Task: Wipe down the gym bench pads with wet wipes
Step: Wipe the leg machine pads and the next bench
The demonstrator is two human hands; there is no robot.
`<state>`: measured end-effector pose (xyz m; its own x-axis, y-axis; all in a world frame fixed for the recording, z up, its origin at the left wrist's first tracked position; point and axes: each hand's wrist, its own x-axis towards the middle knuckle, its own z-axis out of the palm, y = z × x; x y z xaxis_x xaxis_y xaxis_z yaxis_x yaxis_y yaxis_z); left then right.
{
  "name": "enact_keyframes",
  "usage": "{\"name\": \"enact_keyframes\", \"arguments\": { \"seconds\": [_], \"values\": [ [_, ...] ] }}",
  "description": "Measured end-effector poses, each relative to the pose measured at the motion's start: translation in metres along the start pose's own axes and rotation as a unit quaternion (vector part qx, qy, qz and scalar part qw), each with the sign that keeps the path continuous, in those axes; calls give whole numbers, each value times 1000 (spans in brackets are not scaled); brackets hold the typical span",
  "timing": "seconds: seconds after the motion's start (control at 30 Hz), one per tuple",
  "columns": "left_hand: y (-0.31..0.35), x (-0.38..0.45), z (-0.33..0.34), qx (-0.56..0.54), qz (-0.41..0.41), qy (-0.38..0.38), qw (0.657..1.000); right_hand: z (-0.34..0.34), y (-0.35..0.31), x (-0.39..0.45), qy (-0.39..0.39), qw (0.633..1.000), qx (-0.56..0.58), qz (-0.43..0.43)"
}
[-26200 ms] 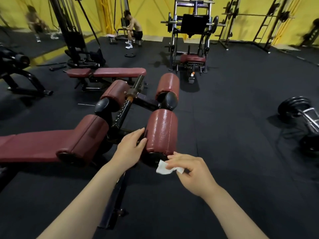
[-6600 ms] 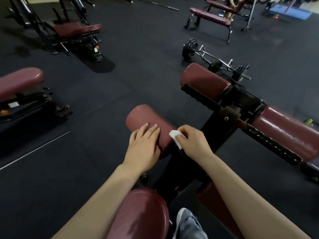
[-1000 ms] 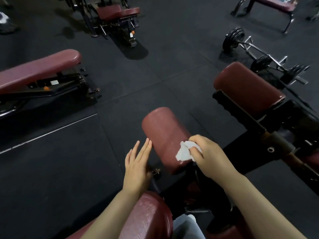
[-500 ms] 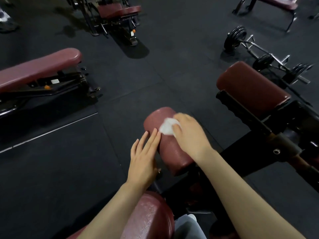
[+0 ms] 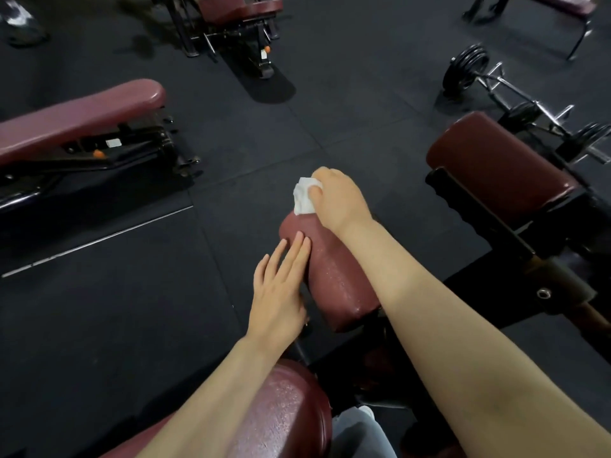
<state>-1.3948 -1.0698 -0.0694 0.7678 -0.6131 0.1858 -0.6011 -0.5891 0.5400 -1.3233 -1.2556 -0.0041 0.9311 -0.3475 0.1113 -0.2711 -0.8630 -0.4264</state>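
1. Maroon vinyl covers the roller pad [image 5: 334, 279] at the centre of the head view, a cylinder running from the middle toward 5 o'clock, its surface speckled with fine droplets.
2. The right hand [image 5: 337, 200] pinches a crumpled white wet wipe [image 5: 305, 197] and presses it on the pad's far end, just toward 12 o'clock from centre.
3. The left hand [image 5: 281, 292] lies released, fingers straight, with its fingertips [image 5: 299, 239] touching the pad's left side and the palm beside it at 7 o'clock.
4. A second maroon roller pad [image 5: 287, 414] sits under the left forearm at 6 o'clock, also speckled.
5. A larger dark red pad [image 5: 499, 166] on a black frame sits at 3 o'clock, well apart from the hands.
6. A flat maroon bench [image 5: 76, 117] stands at 10 o'clock on the black rubber floor [image 5: 109, 319].
7. A loaded barbell [image 5: 496, 81] lies on the floor at 2 o'clock.
8. Another machine with maroon pads [image 5: 238, 8] stands at 12 o'clock.
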Motion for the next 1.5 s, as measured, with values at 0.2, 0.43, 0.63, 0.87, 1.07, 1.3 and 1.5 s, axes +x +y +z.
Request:
{"name": "enact_keyframes", "arguments": {
  "seconds": [0.2,0.43,0.63,0.87,1.07,1.3,1.5],
  "values": [
    [-8,-10,6,-16,-33,-26,999,-23,26,-127,25,998,52,-23],
    [-5,-20,15,-76,-81,-29,993,-33,17,-146,-5,998,13,-63],
    [-8,-23,10,-57,-70,-36,995,10,-25,1,-14,998,-28,-51],
    [-10,-25,7,-58,-73,-47,995,-4,-10,-54,38,999,13,13],
    [-5,-26,1,-66,-84,-62,992,-25,6,-141,47,997,29,48],
    [-6,-34,-2,-51,-89,-91,991,-27,0,-192,65,995,14,76],
    [2,-49,-12,-62,-68,-94,991,-36,0,-231,52,993,-78,77]
  ]
}}
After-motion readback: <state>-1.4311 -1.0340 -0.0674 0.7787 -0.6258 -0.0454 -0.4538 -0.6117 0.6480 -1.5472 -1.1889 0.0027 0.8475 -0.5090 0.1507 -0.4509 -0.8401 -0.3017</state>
